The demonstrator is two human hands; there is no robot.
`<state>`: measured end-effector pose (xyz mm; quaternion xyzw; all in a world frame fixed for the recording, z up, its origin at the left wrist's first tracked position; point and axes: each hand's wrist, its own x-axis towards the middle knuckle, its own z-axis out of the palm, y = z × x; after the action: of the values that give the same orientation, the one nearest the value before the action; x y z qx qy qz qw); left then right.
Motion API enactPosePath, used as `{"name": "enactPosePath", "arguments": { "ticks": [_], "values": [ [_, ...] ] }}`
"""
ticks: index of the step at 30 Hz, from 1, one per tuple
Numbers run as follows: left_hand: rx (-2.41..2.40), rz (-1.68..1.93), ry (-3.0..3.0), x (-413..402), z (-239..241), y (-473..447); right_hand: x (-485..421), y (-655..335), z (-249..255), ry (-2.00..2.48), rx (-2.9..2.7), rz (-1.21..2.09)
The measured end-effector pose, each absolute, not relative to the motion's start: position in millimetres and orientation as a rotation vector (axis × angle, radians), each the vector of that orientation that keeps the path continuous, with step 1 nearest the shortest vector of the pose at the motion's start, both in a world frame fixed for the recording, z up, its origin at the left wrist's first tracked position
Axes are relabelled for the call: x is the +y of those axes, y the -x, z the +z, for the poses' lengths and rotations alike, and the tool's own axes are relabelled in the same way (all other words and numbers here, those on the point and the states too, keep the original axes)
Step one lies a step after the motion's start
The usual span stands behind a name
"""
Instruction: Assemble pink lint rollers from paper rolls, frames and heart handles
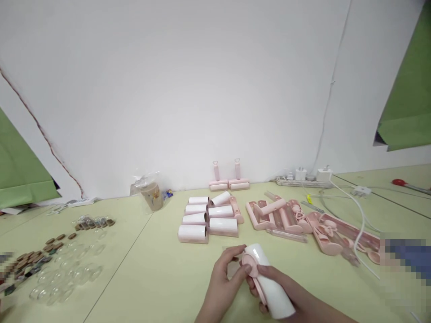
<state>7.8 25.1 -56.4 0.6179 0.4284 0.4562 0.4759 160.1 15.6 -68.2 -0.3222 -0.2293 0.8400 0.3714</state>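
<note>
My right hand point(269, 280) is wrapped round a white lint roller roll point(269, 282) that sits in a pink holder. My left hand point(224, 273) pinches the round pink end cap point(249, 264) at the roll's far end. Both hands are low in the middle of the view, over the pale green table point(151, 269). Farther back lie several white rolls point(208, 217) in rows. To their right is a heap of pink handles and holder parts point(303, 222). Two finished pink rollers point(229, 179) stand by the wall.
A power strip point(303, 179) with white chargers and cables lies at the back right. A wrapped cup point(151, 195) stands by the wall. Small glass jars and brown corks point(63, 255) cover the left of the table. Green cloth hangs at both sides.
</note>
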Motion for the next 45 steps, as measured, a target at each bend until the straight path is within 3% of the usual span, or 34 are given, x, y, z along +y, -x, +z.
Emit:
{"name": "enactPosePath", "arguments": {
  "ticks": [9,18,27,31,35,39,43,45],
  "values": [
    [1.205,1.511,-1.089,29.2,-59.0,-7.7,8.2,-157.9,-65.8,0.825,-0.906,2.105],
    [0.861,1.369,-1.418,17.4,-57.7,-11.8,6.2,-159.3,-65.2,0.754,-0.974,2.123],
    [0.834,1.187,-1.291,14.8,-60.8,-19.0,5.9,-155.9,-69.0,0.875,-1.002,2.118],
    [0.919,1.349,-1.041,23.7,-55.3,-17.1,19.4,-167.0,-57.4,0.805,-0.8,2.106],
    [0.76,1.61,-0.601,42.8,-38.2,-21.9,46.1,-191.3,-25.9,0.918,-0.926,1.607],
    [0.621,1.581,-0.451,55.4,-22.5,-42.3,58.0,-201.7,5.4,0.983,-1.255,0.935],
    [0.534,1.476,-0.289,55.5,-28.7,-59.2,54.2,-194.9,3.9,0.702,-1.765,0.058],
    [0.483,1.431,-0.234,54.0,-38.0,-60.4,50.8,-191.0,-4.6,0.514,-1.977,-0.226]
  ]
}}
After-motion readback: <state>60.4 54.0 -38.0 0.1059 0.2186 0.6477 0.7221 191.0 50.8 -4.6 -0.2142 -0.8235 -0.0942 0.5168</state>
